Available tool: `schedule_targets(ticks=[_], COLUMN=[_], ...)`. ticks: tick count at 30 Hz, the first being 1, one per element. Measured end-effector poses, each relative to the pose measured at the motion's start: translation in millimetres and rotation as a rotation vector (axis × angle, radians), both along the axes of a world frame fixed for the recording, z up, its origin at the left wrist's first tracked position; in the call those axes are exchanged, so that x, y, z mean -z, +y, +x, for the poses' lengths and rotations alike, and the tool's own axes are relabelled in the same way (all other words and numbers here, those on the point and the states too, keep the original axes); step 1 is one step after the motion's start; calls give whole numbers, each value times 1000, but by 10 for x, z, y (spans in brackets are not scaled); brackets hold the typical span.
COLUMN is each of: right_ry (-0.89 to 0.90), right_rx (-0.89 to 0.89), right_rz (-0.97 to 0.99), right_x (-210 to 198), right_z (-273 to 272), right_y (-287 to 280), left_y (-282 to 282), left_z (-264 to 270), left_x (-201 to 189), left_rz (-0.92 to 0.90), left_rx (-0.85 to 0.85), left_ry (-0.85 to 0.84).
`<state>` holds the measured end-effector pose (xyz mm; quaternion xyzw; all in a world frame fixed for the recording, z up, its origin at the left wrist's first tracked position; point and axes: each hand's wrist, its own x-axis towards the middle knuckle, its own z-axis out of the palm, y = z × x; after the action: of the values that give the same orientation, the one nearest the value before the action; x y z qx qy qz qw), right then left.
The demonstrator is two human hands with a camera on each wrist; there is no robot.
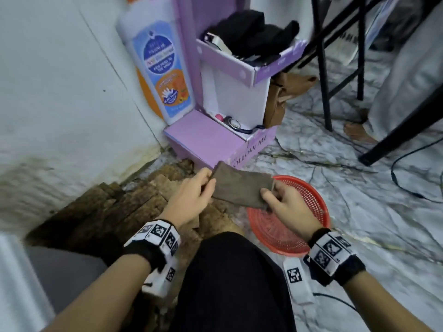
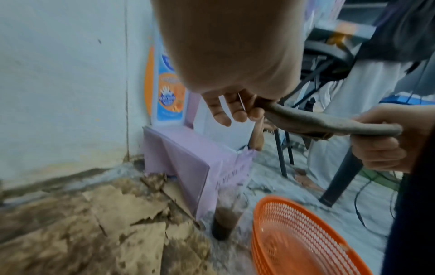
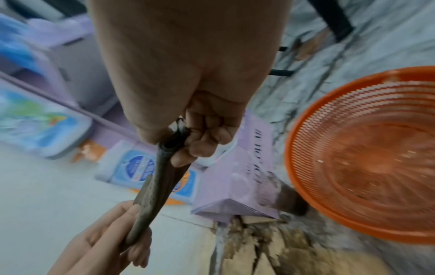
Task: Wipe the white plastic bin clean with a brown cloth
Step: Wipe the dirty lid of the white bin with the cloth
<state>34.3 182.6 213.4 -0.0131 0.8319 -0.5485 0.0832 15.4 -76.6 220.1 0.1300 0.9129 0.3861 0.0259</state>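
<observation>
A folded brown cloth point(image 1: 239, 190) is stretched flat between my two hands above the floor. My left hand point(image 1: 209, 183) pinches its left end. My right hand point(image 1: 268, 194) grips the right end with curled fingers. In the left wrist view the cloth point(image 2: 329, 123) runs from my left hand's fingers point(image 2: 235, 109) across to my right hand point(image 2: 381, 148). The right wrist view shows the cloth point(image 3: 160, 184) edge-on between my right hand point(image 3: 200, 143) and left hand point(image 3: 122, 228). A white surface point(image 1: 16, 283) fills the bottom left corner; I cannot tell whether it is the bin.
A red mesh basket point(image 1: 311, 204) lies on the marble floor under my right hand. A purple cardboard box point(image 1: 203, 140) and a large bottle point(image 1: 160, 68) stand against the white wall. Torn brown cardboard point(image 1: 119, 207) covers the floor at left. Black chair legs point(image 1: 323, 80), cables and a person's bare foot point(image 1: 357, 133) are at right.
</observation>
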Motion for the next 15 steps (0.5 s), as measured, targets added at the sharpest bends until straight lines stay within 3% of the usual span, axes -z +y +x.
schedule_targets(ticks=[6, 10, 15], right_ry=[134, 206, 270], right_rx=[-192, -287, -435], right_rz=[-20, -60, -16], right_x=[-1025, -1438, -1713], right_z=[115, 293, 598], right_y=[-504, -923, -1583], left_y=[-458, -819, -1358], left_z=[448, 925, 1594], left_x=[-771, -1158, -1363], left_rz=[113, 146, 136], left_rx=[-180, -324, -475], left_ry=[144, 247, 283])
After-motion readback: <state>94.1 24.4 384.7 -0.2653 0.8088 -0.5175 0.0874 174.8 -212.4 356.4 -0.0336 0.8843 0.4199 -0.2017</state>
